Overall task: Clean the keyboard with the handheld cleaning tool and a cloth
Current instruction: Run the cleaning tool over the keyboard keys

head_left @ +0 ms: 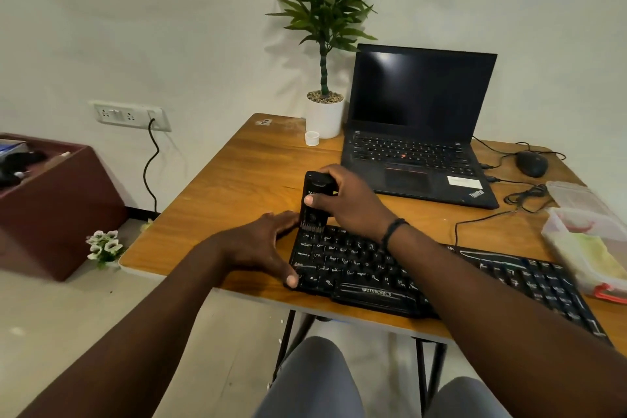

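While your left hand (263, 244) steadies the keyboard (424, 278) with spread fingers, your right hand (349, 200) grips the cleaning tool (314, 204) upright on its far-left keys.

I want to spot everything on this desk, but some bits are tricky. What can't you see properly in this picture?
Head view only:
- Keyboard: the right arm covers its middle keys; its right end is blurred.
- Cleaning tool: the right hand grips it and hides its far side.
- Plastic container: cut off by the right edge; contents unclear through the cloudy lid.
- Maroon box: cut off at the left edge.
- Left hand: fingers partly behind the tool.
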